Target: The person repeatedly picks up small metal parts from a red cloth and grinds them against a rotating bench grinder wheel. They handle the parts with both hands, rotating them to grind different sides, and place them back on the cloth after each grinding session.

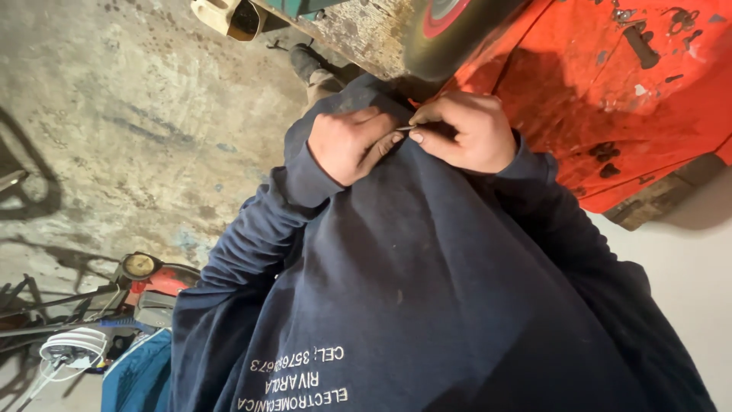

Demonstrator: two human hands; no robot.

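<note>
Concrete floor (pixel 130 114), grey, stained and pitted w/ dark spots. Far side: cream plastic container (pixel 229 17) lying on it. Near left: clutter of dark metal bars (pixel 46 305), red tool w/ round gauge (pixel 149 275), white fan-like guard (pixel 72 349). Bluish paint smudges mid-left.

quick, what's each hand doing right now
Left hand: closed, pinching one end of a thin metal piece.
Right hand: closed, pinching its other end.
</note>
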